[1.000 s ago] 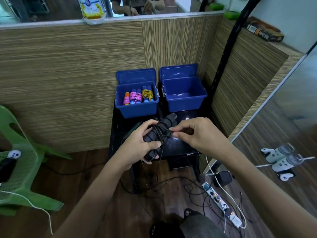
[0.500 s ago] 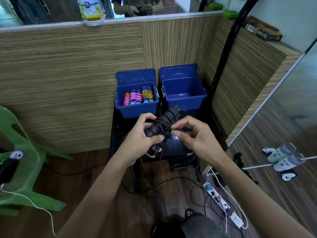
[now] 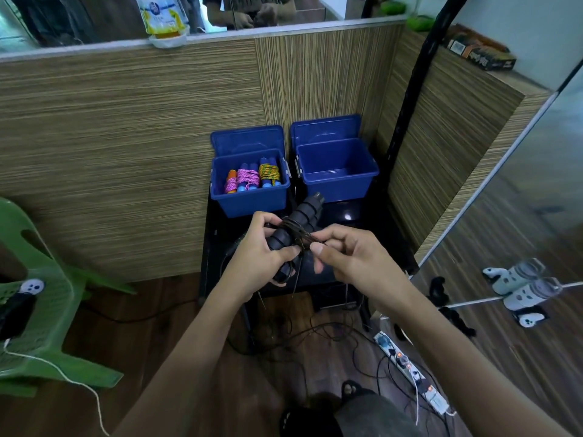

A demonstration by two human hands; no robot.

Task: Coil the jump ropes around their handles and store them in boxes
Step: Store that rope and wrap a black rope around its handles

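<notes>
We hold a pair of black handles (image 3: pixel 301 227) in our left hand (image 3: pixel 262 263), fingers curled round their lower half and the thumb pressed across the front, so the ridged upper ends stick out up and to the right, above the hand. Thin dark rope (image 3: pixel 299 236) is wound several times around the middle of the handles, right where our two hands meet. Our right hand (image 3: pixel 350 258) sits just beside the left, its thumb and forefinger pinching the rope close against the coil; the other fingers are loosely bent. A loose strand hangs down from the bundle below the left hand, and more of it trails across the wooden floor (image 3: pixel 176 329). The bundle hovers over a black table (image 3: pixel 353 212), in front of and between two blue boxes. The left box (image 3: pixel 252 201) holds wrapped ropes in pink (image 3: pixel 247 178) and yellow (image 3: pixel 269 171); the right box (image 3: pixel 339 192) stands beside it with its lid up. A green chair (image 3: pixel 47 298) stands far to our left.
</notes>
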